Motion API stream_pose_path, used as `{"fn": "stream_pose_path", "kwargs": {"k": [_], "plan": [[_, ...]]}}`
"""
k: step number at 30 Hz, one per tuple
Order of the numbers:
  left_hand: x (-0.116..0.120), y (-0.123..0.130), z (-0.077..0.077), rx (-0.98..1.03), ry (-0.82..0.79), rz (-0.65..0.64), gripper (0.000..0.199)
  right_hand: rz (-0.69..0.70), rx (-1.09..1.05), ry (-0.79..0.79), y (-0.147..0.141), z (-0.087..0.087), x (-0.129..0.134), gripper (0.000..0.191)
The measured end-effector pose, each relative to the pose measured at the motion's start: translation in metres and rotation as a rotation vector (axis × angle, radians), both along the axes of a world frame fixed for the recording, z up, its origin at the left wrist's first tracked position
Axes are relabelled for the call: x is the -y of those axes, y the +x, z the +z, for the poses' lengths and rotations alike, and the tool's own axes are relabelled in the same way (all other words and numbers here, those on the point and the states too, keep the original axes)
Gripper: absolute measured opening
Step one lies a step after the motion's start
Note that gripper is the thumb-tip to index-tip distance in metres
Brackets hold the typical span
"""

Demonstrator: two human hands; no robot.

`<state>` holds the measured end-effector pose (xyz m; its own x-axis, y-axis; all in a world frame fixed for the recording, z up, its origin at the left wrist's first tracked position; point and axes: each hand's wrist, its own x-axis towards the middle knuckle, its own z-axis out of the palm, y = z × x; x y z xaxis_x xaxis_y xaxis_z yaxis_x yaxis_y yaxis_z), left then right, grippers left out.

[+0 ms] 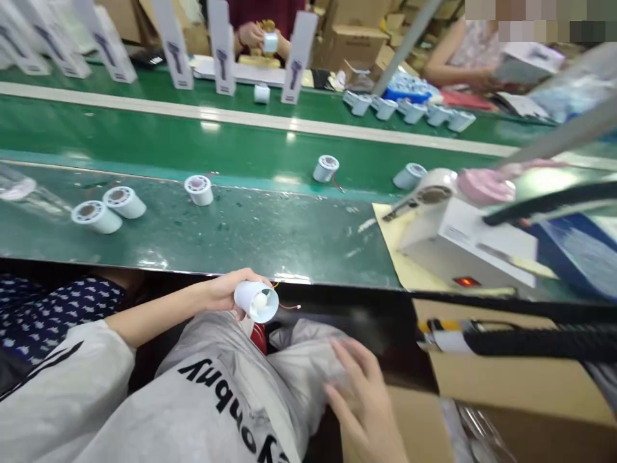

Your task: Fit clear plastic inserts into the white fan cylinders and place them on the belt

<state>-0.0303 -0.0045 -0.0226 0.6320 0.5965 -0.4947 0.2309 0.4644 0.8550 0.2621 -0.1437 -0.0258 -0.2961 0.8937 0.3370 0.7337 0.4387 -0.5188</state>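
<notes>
My left hand (230,290) is wrapped round a white cylindrical housing (247,299) just below the bench's front edge. The housing's open end faces right and toward me, with a pale rounded part inside and thin red and yellow wires sticking out. Over my lap at the lower right, my right hand (364,399) has its fingers apart and nothing between them; it is slightly blurred. Similar white cylinders lie on the green bench: a pair at the left (103,217) and one nearer the middle (199,190).
Across the green belt (250,145) stand several white boxes (222,54). More cylinders (326,168) rest on the belt. At right are a white device (475,241) with a red light, a black-sleeved tool (525,343) and cardboard (520,386). Two people work opposite.
</notes>
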Motion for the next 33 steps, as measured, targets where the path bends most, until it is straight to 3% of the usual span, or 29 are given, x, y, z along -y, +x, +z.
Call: {"fn": "stream_pose_path", "kwargs": {"k": [3, 6, 12, 17, 21, 26, 30, 33], "plan": [[0.003, 0.034, -0.006, 0.144, -0.265, -0.186, 0.061, -0.082, 0.206, 0.184, -0.025, -0.003, -0.007, 0.048], [0.0, 0.055, -0.006, 0.097, -0.2, -0.323, 0.057, -0.164, 0.347, 0.236, -0.032, 0.0, -0.023, 0.048], [-0.013, 0.07, -0.021, -0.026, -0.256, -0.257, 0.05, -0.282, 0.353, 0.127, -0.015, 0.008, 0.002, 0.043], [-0.015, 0.081, -0.029, -0.065, -0.208, -0.33, 0.043, -0.326, 0.457, 0.185, -0.03, -0.009, 0.009, 0.046], [-0.012, 0.089, -0.018, -0.078, -0.045, -0.449, 0.034, -0.289, 0.455, 0.039, -0.031, -0.02, -0.014, 0.05], [-0.009, 0.084, 0.001, -0.11, 0.304, -0.4, 0.009, -0.115, 0.145, -0.261, -0.015, -0.02, -0.03, 0.022], [-0.005, 0.076, -0.001, -0.048, 0.698, -0.346, 0.016, -0.052, -0.262, -0.404, -0.012, -0.022, -0.028, 0.002], [-0.004, 0.071, -0.012, 0.032, 0.768, -0.27, 0.033, -0.167, -0.445, -0.381, -0.014, -0.021, -0.024, 0.016]]}}
